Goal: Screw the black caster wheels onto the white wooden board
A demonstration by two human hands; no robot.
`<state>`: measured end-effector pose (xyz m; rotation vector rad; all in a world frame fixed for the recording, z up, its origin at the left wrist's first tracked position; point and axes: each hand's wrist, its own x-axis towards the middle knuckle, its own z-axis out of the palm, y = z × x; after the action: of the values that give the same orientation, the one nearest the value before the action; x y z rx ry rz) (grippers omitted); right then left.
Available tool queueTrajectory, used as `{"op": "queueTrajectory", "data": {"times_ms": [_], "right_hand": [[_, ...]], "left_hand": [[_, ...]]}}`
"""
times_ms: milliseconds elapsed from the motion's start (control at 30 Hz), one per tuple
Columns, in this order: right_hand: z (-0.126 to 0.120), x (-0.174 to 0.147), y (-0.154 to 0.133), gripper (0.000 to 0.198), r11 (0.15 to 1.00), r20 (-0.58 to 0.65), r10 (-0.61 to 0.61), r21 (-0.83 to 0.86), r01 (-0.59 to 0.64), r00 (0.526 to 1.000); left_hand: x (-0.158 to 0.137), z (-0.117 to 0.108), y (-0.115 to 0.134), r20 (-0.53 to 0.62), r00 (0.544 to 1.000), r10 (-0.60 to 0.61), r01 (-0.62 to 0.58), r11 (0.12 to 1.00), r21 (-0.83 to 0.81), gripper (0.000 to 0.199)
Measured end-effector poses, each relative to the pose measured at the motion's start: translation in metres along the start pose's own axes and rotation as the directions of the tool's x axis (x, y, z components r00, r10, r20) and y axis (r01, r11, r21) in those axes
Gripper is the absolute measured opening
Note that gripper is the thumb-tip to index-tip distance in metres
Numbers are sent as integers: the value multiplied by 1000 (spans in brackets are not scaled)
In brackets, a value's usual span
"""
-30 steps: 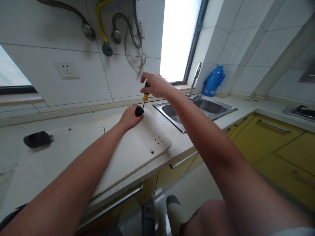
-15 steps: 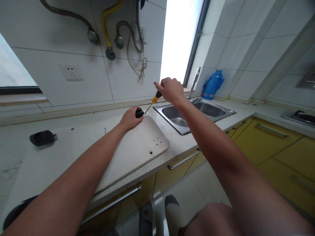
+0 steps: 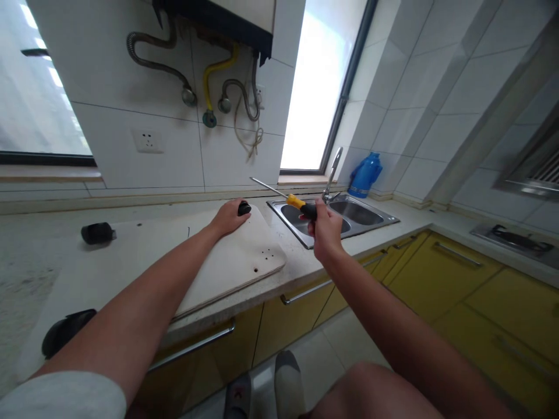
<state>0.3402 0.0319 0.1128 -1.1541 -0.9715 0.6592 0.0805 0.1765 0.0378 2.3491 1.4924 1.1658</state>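
Note:
My right hand (image 3: 328, 230) is closed round the black end of a screwdriver (image 3: 297, 202) with a yellow and black handle. Its metal shaft points left and slightly up, in the air between the board and the sink. At the far right corner of a white board (image 3: 227, 265), my left hand (image 3: 229, 218) is wrapped round a small black part (image 3: 244, 208), which looks like a caster; the fingers hide most of it. Near that board's right end are several small holes and one larger hole. The screwdriver's tip is apart from the board.
Two similar black parts, one at the far left (image 3: 96, 233) and one nearer me (image 3: 67, 333), are on the board's left side. To the right are a steel sink (image 3: 301, 237), a tap (image 3: 334, 169) and a blue jug (image 3: 365, 174). Yellow cabinets (image 3: 445, 262) line the counter.
My right hand has lifted the screwdriver off the black part and drawn it back to the right, turning the shaft leftward. My left hand stays on the black part. The view has tilted up.

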Motion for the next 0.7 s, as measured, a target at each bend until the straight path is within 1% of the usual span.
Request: {"op": "queueTrajectory", "data": {"times_ms": [100, 200, 267, 300, 333, 400, 467, 500, 567, 600, 633, 667, 700], "right_hand": [[-6, -26, 9, 56, 977, 2, 167, 132, -165, 986], [-6, -47, 13, 53, 939, 53, 263, 214, -269, 963], [-3, -59, 14, 57, 916, 100, 296, 251, -312, 950], [-2, -64, 14, 61, 907, 126, 304, 265, -328, 944], [0, -69, 14, 65, 899, 152, 309, 275, -341, 939], [2, -77, 13, 73, 886, 200, 315, 289, -363, 928], [4, -83, 13, 77, 874, 238, 330, 288, -391, 913], [4, -86, 13, 77, 869, 255, 342, 280, -408, 904], [5, -91, 13, 72, 860, 289, 368, 256, -442, 884], [5, -93, 13, 68, 856, 303, 379, 243, -456, 874], [6, -95, 14, 63, 854, 315, 389, 230, -467, 866], [6, -97, 13, 57, 852, 324, 397, 219, -476, 859], [7, -100, 13, 52, 851, 332, 404, 205, -483, 853]], "left_hand": [[-4, -1, 7, -16, 1000, -21, 21, 1000, 12, 47], [-9, -8, 21, -53, 999, -9, 11, 999, 50, 64], [-16, -26, 33, -76, 997, 25, -17, 995, 100, 74], [-21, -40, 39, -84, 995, 45, -34, 991, 130, 77], [-27, -58, 43, -92, 994, 62, -46, 985, 164, 76], [-44, -105, 49, -102, 991, 82, -57, 971, 231, 75], [-68, -167, 44, -93, 989, 114, -79, 944, 320, 71], [-82, -201, 36, -102, 990, 97, -52, 925, 376, 65], [-116, -269, 10, -138, 990, -27, 93, 867, 490, 54], [-135, -301, -9, -164, 980, -117, 189, 817, 545, 54], [-155, -330, -28, -199, 952, -232, 305, 750, 587, 54], [-176, -354, -49, -216, 900, -379, 428, 666, 611, 55], [-197, -374, -68, -207, 817, -538, 533, 568, 628, 56]]}}
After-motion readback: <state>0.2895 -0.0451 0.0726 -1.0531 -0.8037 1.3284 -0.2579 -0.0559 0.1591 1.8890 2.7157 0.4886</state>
